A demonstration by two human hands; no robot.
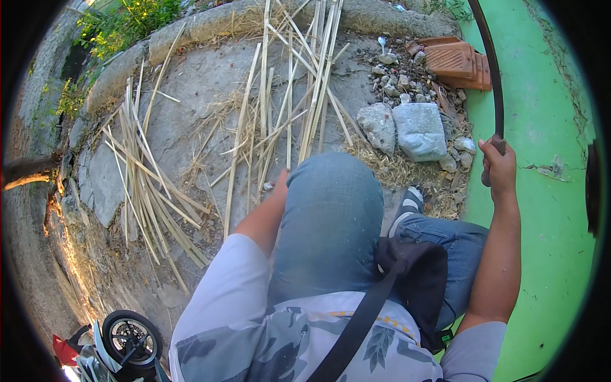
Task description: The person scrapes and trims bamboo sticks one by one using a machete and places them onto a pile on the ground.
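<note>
Blade [494,76], long, dark and gently curved, one: raised at the right of the scene, its far end running out of view. Handle [499,146], dark: held in our right hand [501,169], fingers curled closely round it and thumb toward its far side, a short butt showing on the near side of the fist.

Left hand [282,181], ours: reached forward past the left side of our raised knee [331,210], which covers most of it; whether the fingers are spread, pressed together or pinching a strip, we cannot tell. Nearest to it we find the near ends of the central strips.

Strips, pale, narrow and wood-like, two lots: the central lot [321,83], lying far and crossing one another on the grey ground [203,83]; the left lot [149,184], a loose fanned heap.

Right of centre, far, we list a pale block [420,132] beside a grey stone [377,127], with orange-red bricks [449,58] farther off. Right side: green surface [547,242], cracked. Near left: motorbike wheel [132,337]. Near, against our lap: black bag [417,274].
</note>
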